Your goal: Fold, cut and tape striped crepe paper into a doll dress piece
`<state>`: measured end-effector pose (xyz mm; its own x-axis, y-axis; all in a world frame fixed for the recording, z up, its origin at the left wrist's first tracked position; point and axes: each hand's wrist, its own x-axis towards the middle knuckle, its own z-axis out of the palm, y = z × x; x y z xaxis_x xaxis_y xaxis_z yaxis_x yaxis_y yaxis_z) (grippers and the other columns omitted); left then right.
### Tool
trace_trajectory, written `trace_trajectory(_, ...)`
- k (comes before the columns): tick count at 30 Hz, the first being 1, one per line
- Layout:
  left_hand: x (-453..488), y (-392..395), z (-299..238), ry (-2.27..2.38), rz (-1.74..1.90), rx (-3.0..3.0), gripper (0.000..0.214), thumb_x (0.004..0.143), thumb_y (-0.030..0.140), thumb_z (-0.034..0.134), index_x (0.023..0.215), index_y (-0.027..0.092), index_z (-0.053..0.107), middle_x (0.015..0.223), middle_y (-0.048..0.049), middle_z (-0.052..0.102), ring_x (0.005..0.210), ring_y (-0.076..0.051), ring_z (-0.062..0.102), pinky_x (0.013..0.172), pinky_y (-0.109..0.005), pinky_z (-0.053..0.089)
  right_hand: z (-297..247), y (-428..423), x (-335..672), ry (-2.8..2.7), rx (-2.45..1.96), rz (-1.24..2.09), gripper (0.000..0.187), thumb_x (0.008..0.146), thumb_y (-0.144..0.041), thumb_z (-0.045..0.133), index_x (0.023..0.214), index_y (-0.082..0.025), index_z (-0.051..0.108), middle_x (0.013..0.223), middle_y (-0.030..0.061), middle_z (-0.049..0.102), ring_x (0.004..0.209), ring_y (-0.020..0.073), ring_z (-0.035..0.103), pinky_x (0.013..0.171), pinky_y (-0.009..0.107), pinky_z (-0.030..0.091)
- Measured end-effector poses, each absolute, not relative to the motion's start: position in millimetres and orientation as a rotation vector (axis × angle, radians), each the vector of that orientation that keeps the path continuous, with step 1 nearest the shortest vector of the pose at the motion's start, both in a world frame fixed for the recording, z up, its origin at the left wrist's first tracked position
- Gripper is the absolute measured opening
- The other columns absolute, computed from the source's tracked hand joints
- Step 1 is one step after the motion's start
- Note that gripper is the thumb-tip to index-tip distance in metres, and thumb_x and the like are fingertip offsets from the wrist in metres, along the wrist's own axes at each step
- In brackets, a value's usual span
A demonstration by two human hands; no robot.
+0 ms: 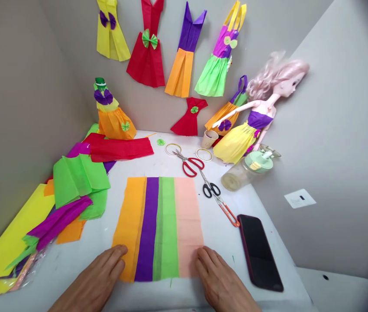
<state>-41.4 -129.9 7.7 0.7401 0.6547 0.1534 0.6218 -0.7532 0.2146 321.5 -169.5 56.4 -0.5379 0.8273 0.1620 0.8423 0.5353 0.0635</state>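
Note:
A striped panel of crepe paper (167, 229) lies flat on the table, made of orange, purple, green and pale pink strips side by side, with darker bands where the colours meet. My left hand (101, 271) rests with its fingertips on the lower left edge, on the orange strip (132, 216). At the lower right edge, the fingers of my right hand (218, 277) touch the pale pink strip (188, 216). Both hands lie low on the table with fingers stretched out, gripping nothing that I can see.
Right of the panel lie red-handled scissors (193, 165), black-handled scissors (211, 189), orange-handled tweezers (227, 212), a phone (260, 251) and a clear bottle (245, 171). Folded crepe paper (80, 177) is heaped left. Behind stand a doll (262, 108), tape rolls (204, 154) and a paper cup (209, 139).

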Motion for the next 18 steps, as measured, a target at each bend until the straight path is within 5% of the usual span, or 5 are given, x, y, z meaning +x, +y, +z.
trace_trajectory(9,-28,-122,29,1.187,0.403,2.49,0.039,0.088,0.013,0.044,0.121,0.028,0.057,0.13,-0.002,0.066,0.118,-0.016,0.062,0.106,-0.022,0.043,61,-169,325,-2.693,-1.466,-0.097,0.043,0.067,0.005,0.052,0.104,-0.016,0.053,0.101,0.0094,0.065,0.091,0.0244,0.063,0.081,0.035,0.052)
trace_trajectory(18,-29,-110,46,1.196,0.434,2.236,0.034,0.086,0.019,0.047,0.117,0.032,0.057,0.115,-0.0003,0.07,0.103,-0.015,0.069,0.088,-0.016,0.053,58,-168,329,-2.572,-1.544,0.144,0.034,0.071,0.007,0.048,0.09,-0.021,0.053,0.09,0.0037,0.062,0.08,0.0211,0.061,0.072,0.033,0.053)
